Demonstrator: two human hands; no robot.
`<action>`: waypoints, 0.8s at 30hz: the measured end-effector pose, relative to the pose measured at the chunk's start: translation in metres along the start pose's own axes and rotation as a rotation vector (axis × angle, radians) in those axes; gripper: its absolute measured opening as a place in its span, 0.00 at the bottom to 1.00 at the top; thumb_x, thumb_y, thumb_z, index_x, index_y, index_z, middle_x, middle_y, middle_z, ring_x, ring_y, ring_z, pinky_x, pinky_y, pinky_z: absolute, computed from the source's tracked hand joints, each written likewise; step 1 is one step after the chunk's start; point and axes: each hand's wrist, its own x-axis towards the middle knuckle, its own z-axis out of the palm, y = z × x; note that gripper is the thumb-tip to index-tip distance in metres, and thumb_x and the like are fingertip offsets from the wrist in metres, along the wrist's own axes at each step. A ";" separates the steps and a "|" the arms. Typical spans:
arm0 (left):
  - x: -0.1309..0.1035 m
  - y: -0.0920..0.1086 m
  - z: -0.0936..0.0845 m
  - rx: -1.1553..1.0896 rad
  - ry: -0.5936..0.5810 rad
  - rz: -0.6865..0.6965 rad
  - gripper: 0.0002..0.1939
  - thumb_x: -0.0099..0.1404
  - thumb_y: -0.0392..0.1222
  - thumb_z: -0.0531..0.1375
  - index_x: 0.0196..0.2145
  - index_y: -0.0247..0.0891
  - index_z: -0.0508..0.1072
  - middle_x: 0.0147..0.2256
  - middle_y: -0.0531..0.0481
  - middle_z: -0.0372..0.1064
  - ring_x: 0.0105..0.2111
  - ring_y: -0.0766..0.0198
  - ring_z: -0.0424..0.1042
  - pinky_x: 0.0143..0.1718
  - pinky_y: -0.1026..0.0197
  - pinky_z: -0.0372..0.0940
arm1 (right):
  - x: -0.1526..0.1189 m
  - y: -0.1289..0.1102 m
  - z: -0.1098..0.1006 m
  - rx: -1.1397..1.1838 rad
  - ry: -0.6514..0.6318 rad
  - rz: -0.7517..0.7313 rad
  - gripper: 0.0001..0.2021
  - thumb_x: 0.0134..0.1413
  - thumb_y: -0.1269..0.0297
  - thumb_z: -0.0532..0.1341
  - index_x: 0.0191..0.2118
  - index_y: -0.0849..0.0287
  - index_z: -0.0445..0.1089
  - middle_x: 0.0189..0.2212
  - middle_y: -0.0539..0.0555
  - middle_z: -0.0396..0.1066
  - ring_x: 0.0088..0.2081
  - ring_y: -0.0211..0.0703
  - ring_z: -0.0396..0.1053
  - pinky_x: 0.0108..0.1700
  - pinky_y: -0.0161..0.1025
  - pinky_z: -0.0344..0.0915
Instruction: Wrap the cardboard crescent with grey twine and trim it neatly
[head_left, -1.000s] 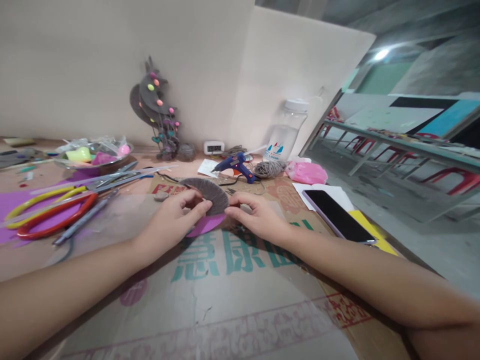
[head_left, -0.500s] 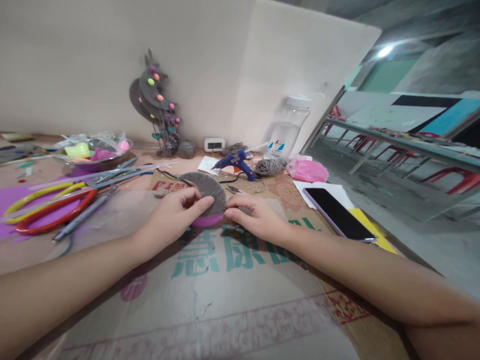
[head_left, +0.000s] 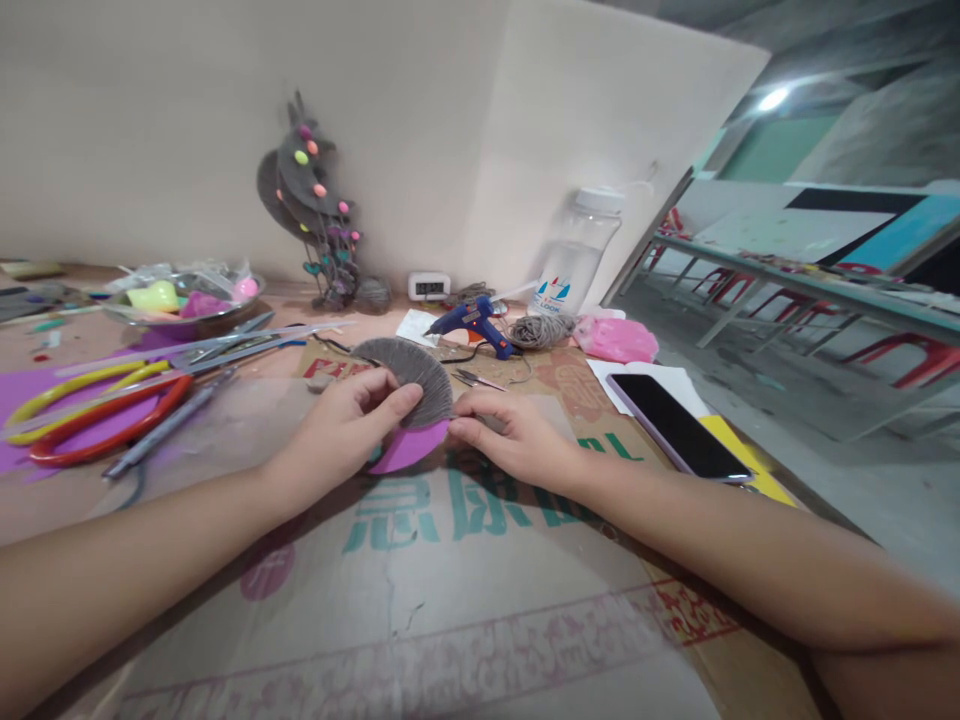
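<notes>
My left hand [head_left: 349, 425] is closed on a grey yarn-covered disc [head_left: 416, 375], its thumb lying on the upper face. Under the disc a round purple piece [head_left: 412, 448] sticks out toward me. At the right edge, where grey and purple meet, my right hand [head_left: 499, 430] pinches the purple piece between thumb and forefinger. Both hands are just above a cardboard sheet [head_left: 487, 590] with green print. Just behind the disc lie small pointed scissors [head_left: 480, 380] and a blue glue gun [head_left: 472, 322]. The left fingers below the disc are hidden.
Large red-and-yellow-handled scissors [head_left: 112, 425] and a pen [head_left: 169, 425] lie left, before a bowl [head_left: 187, 318] of clay. Grey yarn [head_left: 541, 332], a water bottle [head_left: 576, 255] and a phone [head_left: 679, 428] are right. A yarn-covered moon ornament [head_left: 304, 185] leans against the back panel.
The grey disc has shifted slightly up and left against the purple piece, so more of the purple shows below it. My hands have stayed nearly in place.
</notes>
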 end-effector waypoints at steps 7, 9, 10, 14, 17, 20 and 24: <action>-0.001 -0.001 0.000 -0.045 -0.018 -0.001 0.12 0.62 0.48 0.54 0.28 0.38 0.69 0.24 0.53 0.69 0.25 0.64 0.68 0.26 0.64 0.62 | -0.004 -0.001 0.005 -0.157 0.128 0.015 0.07 0.55 0.60 0.57 0.31 0.58 0.65 0.27 0.49 0.66 0.30 0.36 0.63 0.34 0.34 0.61; -0.002 -0.004 0.001 -0.089 -0.061 0.014 0.11 0.61 0.48 0.55 0.32 0.38 0.71 0.30 0.51 0.72 0.30 0.61 0.71 0.30 0.62 0.65 | -0.005 0.000 0.006 -0.210 0.209 0.014 0.03 0.54 0.66 0.56 0.33 0.58 0.64 0.27 0.48 0.66 0.29 0.35 0.63 0.33 0.33 0.60; -0.002 -0.005 0.001 -0.112 -0.091 0.041 0.11 0.60 0.48 0.57 0.36 0.39 0.72 0.34 0.50 0.73 0.33 0.60 0.72 0.34 0.61 0.66 | -0.006 0.001 0.005 -0.234 0.241 0.012 0.02 0.52 0.68 0.56 0.33 0.58 0.63 0.27 0.48 0.66 0.29 0.35 0.63 0.32 0.33 0.59; -0.005 -0.007 0.003 -0.154 -0.150 0.157 0.18 0.58 0.45 0.59 0.46 0.44 0.69 0.46 0.50 0.70 0.47 0.57 0.68 0.48 0.58 0.62 | -0.007 0.009 0.001 -0.441 0.214 -0.037 0.07 0.45 0.72 0.57 0.34 0.58 0.63 0.26 0.49 0.65 0.28 0.37 0.61 0.31 0.34 0.56; -0.003 -0.008 0.004 -0.196 -0.135 0.051 0.14 0.61 0.47 0.55 0.43 0.43 0.71 0.42 0.50 0.72 0.44 0.57 0.70 0.44 0.58 0.64 | -0.005 0.014 -0.001 -0.597 0.139 -0.117 0.06 0.49 0.71 0.57 0.36 0.59 0.64 0.27 0.51 0.66 0.31 0.40 0.62 0.35 0.37 0.56; 0.002 -0.009 0.005 -0.273 -0.083 -0.122 0.10 0.60 0.47 0.55 0.33 0.40 0.72 0.31 0.51 0.73 0.33 0.59 0.72 0.34 0.60 0.66 | -0.003 0.013 -0.001 -0.555 0.065 -0.140 0.08 0.54 0.65 0.57 0.41 0.59 0.64 0.31 0.52 0.68 0.35 0.41 0.64 0.37 0.38 0.58; 0.007 -0.011 0.006 -0.415 -0.006 -0.258 0.12 0.58 0.49 0.57 0.27 0.37 0.67 0.22 0.53 0.68 0.23 0.65 0.68 0.22 0.65 0.60 | 0.005 0.008 -0.009 -0.376 0.111 -0.165 0.20 0.52 0.54 0.60 0.46 0.60 0.61 0.38 0.56 0.68 0.38 0.42 0.65 0.41 0.39 0.61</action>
